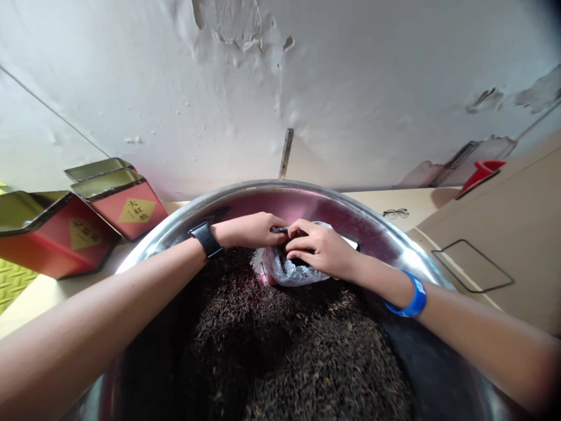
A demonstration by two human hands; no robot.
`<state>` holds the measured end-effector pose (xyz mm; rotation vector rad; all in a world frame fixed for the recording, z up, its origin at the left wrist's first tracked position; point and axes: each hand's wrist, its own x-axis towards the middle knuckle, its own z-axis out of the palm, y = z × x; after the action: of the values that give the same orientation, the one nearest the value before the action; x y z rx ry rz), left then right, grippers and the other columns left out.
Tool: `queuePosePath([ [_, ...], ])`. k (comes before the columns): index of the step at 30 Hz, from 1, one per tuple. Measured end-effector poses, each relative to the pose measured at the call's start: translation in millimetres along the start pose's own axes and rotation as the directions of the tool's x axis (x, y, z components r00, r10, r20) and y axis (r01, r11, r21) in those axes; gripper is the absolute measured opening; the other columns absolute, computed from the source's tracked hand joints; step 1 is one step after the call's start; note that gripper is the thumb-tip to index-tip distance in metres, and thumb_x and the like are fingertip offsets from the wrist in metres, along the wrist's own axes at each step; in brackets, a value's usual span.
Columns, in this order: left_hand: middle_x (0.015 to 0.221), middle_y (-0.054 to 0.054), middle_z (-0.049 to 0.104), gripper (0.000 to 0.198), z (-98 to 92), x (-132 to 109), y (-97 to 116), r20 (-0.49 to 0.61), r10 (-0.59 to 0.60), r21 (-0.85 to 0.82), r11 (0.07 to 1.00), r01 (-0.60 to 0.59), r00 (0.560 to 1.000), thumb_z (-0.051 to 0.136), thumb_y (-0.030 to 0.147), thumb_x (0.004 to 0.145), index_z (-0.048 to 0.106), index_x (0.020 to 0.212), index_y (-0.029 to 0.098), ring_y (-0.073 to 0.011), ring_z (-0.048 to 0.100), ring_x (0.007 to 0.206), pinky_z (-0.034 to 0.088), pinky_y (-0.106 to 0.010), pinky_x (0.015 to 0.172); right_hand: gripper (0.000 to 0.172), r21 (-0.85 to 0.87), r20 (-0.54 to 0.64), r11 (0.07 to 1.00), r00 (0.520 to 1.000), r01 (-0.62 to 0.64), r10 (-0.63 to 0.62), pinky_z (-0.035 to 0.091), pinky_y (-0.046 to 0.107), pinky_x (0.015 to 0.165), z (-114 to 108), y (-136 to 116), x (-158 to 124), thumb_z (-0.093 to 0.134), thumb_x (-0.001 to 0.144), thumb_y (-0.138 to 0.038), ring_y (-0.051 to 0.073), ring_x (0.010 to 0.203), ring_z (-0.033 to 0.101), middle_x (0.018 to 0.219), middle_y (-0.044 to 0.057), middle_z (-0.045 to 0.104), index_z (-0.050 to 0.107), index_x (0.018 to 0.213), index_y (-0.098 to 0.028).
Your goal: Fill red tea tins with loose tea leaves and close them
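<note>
A large steel basin [385, 234] holds a heap of dark loose tea leaves [280, 351]. At the heap's far side lies a small clear plastic bag [291, 272] with some leaves in it. My left hand [252, 229], with a black watch on the wrist, is closed on the bag's upper edge. My right hand [322, 248], with a blue wristband, rests curled over the bag's mouth and grips it. Both hands meet above the bag. What lies under the fingers is hidden.
Red tea tins [118, 202] with gold lids stand at the left on the pale table. Cardboard boxes [495, 234] fill the right side, with eyeglasses [395, 213] on the table behind the basin and a red container [484, 171] beyond. A peeling white wall rises behind.
</note>
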<state>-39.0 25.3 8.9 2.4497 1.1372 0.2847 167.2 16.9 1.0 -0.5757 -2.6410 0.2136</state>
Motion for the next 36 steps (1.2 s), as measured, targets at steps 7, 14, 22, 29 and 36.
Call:
queuePosePath([
  [7, 0.083, -0.004, 0.068, 0.034, -1.1, -0.8, -0.2, 0.021, -0.008, -0.052, 0.999, 0.009, 1.0, 0.046, 0.038, 0.085, 0.067, 0.098, 0.015, -0.0127, 0.053, 0.069, 0.037, -0.023, 0.065, 0.019, 0.058, -0.013, 0.998, 1.0, -0.002, 0.003, 0.047, 0.03, 0.075, 0.6, 3.0, -0.3, 0.052, 0.087, -0.022, 0.015, 0.08, 0.063, 0.088, 0.005, 0.07, 0.069, 0.091, -0.015],
  [14, 0.085, -0.006, 0.069, 0.034, -2.2, -1.2, -0.1, 0.012, -0.019, -0.052, 0.998, 0.02, 1.0, 0.046, 0.038, 0.085, 0.067, 0.098, 0.014, -0.0141, 0.054, 0.071, 0.038, -0.024, 0.067, 0.031, 0.044, -0.008, 0.996, 0.997, 0.072, -0.071, 0.05, 0.031, 0.073, 2.8, 7.1, -0.5, 0.043, 0.079, -0.003, 0.016, 0.079, 0.061, 0.089, 0.009, 0.068, 0.065, 0.099, -0.009],
  [22, 0.09, -0.005, 0.069, 0.034, -1.6, -1.0, -1.5, 0.014, 0.002, -0.07, 0.998, -0.001, 1.0, 0.046, 0.039, 0.085, 0.066, 0.099, 0.016, -0.014, 0.055, 0.074, 0.038, -0.024, 0.068, 0.031, 0.073, 0.0, 0.996, 0.999, 0.045, -0.045, 0.05, 0.034, 0.081, 2.2, 6.8, -0.2, 0.043, 0.082, -0.006, 0.017, 0.089, 0.063, 0.099, 0.008, 0.068, 0.065, 0.102, -0.013],
  [29, 0.085, -0.005, 0.069, 0.033, -1.4, -1.1, -3.2, 0.022, -0.032, -0.066, 0.997, 0.033, 0.999, 0.046, 0.037, 0.084, 0.066, 0.099, 0.016, -0.014, 0.054, 0.072, 0.038, -0.025, 0.07, 0.025, 0.054, 0.014, 0.998, 0.999, 0.033, -0.034, 0.049, 0.034, 0.082, 1.3, 1.3, 1.7, 0.044, 0.088, -0.016, 0.018, 0.089, 0.063, 0.097, 0.009, 0.069, 0.068, 0.096, -0.012],
  [36, 0.086, -0.005, 0.069, 0.032, -2.5, -1.1, -0.8, 0.019, -0.023, -0.073, 0.997, 0.024, 1.0, 0.047, 0.037, 0.084, 0.066, 0.098, 0.016, -0.014, 0.054, 0.072, 0.038, -0.024, 0.068, 0.025, 0.057, 0.011, 0.997, 0.998, 0.057, -0.057, 0.05, 0.035, 0.081, 0.9, 1.5, 0.6, 0.045, 0.084, -0.011, 0.018, 0.087, 0.064, 0.097, 0.01, 0.069, 0.067, 0.097, -0.012],
])
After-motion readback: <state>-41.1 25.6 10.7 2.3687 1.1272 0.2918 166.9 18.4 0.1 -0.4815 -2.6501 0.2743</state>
